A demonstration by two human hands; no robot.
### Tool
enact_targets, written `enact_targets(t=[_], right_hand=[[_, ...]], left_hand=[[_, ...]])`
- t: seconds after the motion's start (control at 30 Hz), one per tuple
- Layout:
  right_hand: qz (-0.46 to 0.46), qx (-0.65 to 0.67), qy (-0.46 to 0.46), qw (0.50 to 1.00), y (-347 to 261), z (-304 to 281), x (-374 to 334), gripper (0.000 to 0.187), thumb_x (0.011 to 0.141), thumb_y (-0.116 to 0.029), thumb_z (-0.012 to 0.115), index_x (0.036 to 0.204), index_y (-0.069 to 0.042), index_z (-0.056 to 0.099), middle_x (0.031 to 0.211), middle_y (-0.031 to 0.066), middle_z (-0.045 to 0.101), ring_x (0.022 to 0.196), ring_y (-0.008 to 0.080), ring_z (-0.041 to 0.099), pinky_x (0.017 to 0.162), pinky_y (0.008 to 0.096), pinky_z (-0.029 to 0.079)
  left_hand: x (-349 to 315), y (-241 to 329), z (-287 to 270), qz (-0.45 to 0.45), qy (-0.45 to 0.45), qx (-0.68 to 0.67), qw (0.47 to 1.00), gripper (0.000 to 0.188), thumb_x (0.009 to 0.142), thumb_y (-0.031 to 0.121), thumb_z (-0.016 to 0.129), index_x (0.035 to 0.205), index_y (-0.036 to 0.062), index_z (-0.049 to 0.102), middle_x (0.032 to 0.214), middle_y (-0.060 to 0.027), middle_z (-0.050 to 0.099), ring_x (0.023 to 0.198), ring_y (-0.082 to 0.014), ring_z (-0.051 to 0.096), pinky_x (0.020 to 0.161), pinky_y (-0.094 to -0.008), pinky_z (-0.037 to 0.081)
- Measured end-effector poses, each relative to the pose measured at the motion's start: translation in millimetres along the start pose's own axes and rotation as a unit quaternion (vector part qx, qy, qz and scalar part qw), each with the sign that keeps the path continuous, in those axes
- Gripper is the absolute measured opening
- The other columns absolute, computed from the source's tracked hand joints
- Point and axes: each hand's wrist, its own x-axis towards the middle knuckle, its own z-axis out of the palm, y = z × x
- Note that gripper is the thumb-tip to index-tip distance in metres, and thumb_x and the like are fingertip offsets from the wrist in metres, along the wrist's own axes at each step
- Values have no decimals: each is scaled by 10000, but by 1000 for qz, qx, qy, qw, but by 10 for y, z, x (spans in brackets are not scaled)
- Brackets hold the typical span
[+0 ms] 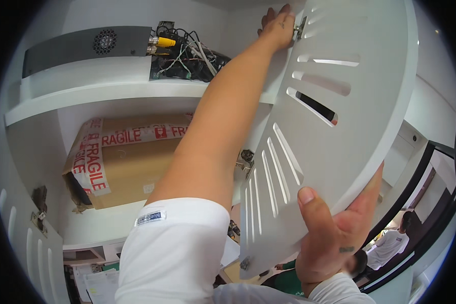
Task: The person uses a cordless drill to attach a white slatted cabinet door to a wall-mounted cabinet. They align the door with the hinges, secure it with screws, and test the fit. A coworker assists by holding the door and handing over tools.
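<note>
A white slotted cabinet door (319,137) hangs tilted across the right side. My right hand (334,233) grips its lower right edge, with the thumb on the near face and the fingers behind. My left arm reaches up across the middle, and my left hand (277,25) is at the metal hinge (300,28) near the door's top. Several of its fingers stretch apart toward the cabinet's inner side wall; its thumb is hidden. A lower hinge (246,158) shows on the cabinet side, apart from the door. Another hinge fitting (244,263) sits at the door's bottom corner.
A dark grey device with a vent (86,50) and tangled cables (192,58) sit on the upper shelf (111,99). Below is a taped cardboard box (137,162). A left door (28,223) hangs open. Papers (102,286) lie below. A dark-framed glass panel (420,213) reflects people.
</note>
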Motion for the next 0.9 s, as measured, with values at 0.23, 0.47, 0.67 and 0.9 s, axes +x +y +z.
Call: enact_targets(t=[0.23,0.47,0.67,0.9], right_hand=[[15,31,5,999,-18,-5,8,909,658,-162,674,1502,18,391,1404,163,532,1305,295,522,1158,411,348],[-91,-31,-56,994,74,60,16,845,729,-92,662,1511,27,365,1419,175,503,1302,279,509,1147,397,351],[-180,2,-83,980,110,242,53,862,791,24,607,1573,57,245,1474,188,456,1342,271,463,1154,383,331],[-238,9,-104,966,155,320,102,971,797,58,580,1619,60,63,1639,242,235,1511,330,285,1230,418,226]], left_hand=[[16,1,-131,-1,-57,-42,998,626,1031,533,295,1607,295,354,1709,-200,145,1573,-430,99,1239,-600,166],[-114,85,-237,-1,-54,-12,998,616,1029,557,328,1563,265,426,1666,-225,234,1543,-452,173,1210,-588,251],[-152,172,-316,80,99,84,988,508,985,528,567,1287,130,656,1328,-222,572,1209,-457,558,958,-534,504],[-175,212,-408,80,60,66,993,437,972,479,605,1053,81,766,1111,-248,672,1009,-418,657,897,-472,528]])
